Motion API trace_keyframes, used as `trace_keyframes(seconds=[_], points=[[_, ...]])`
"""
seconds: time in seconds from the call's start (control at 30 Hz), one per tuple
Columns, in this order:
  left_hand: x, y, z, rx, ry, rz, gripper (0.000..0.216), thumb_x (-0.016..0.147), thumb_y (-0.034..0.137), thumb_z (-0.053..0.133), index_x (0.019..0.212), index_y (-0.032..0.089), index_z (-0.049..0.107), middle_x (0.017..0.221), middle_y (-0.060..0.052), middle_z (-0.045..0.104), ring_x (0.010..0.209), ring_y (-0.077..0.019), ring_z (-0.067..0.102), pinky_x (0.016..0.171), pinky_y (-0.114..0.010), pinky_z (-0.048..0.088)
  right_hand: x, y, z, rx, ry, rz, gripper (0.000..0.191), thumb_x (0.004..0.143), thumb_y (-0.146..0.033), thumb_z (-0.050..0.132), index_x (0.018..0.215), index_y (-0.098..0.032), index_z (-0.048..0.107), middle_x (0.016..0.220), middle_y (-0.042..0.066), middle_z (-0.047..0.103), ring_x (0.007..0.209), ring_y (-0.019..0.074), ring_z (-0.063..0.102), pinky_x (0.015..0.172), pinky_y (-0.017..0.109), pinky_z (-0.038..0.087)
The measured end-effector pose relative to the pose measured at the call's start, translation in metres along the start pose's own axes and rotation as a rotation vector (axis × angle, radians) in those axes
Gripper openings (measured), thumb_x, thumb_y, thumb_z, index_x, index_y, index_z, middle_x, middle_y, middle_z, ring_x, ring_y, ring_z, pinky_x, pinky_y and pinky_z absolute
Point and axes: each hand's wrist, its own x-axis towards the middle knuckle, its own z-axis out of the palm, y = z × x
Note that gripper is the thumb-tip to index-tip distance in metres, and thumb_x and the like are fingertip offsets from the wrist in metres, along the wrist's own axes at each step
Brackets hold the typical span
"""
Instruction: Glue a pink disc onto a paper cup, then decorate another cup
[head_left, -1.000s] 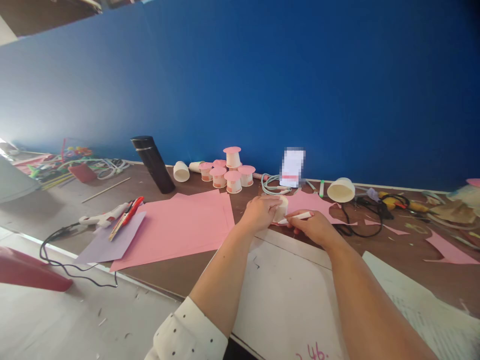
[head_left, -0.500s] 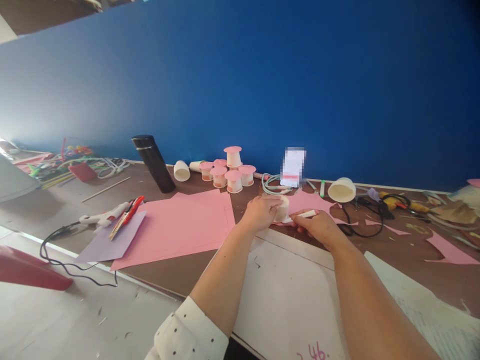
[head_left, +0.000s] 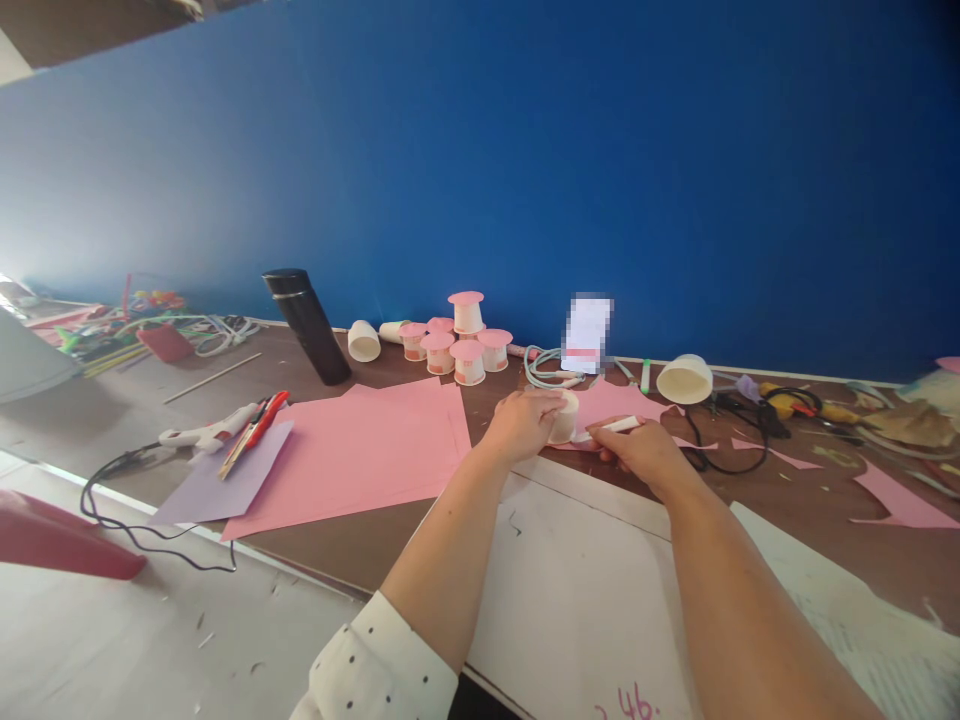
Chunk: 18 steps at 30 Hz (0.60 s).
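My left hand [head_left: 525, 422] is closed around the side of a small white paper cup [head_left: 564, 418], which stands upside down on pink paper [head_left: 619, 402]. In my right hand [head_left: 637, 448] is a white marker [head_left: 621, 425], held like a pen, its tip pointing left toward the cup's base. Whether the tip touches the paper I cannot tell. Behind my hands stand several white cups topped with pink paper discs [head_left: 466, 350], one of them raised on the others.
Large pink sheets [head_left: 375, 450] lie left, beside a box cutter [head_left: 251, 435] and a glue gun [head_left: 210, 430]. A black flask [head_left: 307, 325] stands behind them. A phone [head_left: 587, 333] leans on the blue partition; a loose cup [head_left: 684, 380] and cables [head_left: 739, 430] lie right.
My right hand and the marker have shifted slightly right, a little away from the cup. My left hand and the cup stay in place.
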Motion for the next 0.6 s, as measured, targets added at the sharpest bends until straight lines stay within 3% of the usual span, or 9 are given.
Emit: trace_keyframes(seconds=[0.23, 0.6], points=[[0.0002, 0.0002, -0.0002, 0.015, -0.008, 0.002, 0.035, 0.090, 0.028, 0.041, 0.113, 0.029, 0.066, 0.128, 0.005, 0.059, 0.116, -0.0177, 0.053, 0.101, -0.030, 0.040, 0.0033, 0.0018, -0.0018, -0.089, 0.030, -0.016, 0.029, 0.070, -0.040, 0.060, 0.069, -0.013, 0.070, 0.059, 0.006, 0.066, 0.041, 0.0105, 0.050, 0.043, 0.022, 0.040], [0.0003, 0.0007, -0.0004, 0.001, -0.010, -0.002, 0.035, 0.089, 0.026, 0.041, 0.112, 0.029, 0.067, 0.128, 0.005, 0.059, 0.119, -0.0177, 0.051, 0.100, -0.030, 0.040, 0.0095, 0.0042, 0.0012, -0.209, 0.111, -0.064, 0.034, 0.073, -0.044, 0.056, 0.061, -0.015, 0.068, 0.051, 0.004, 0.062, 0.045, 0.0134, 0.054, 0.052, 0.025, 0.041]])
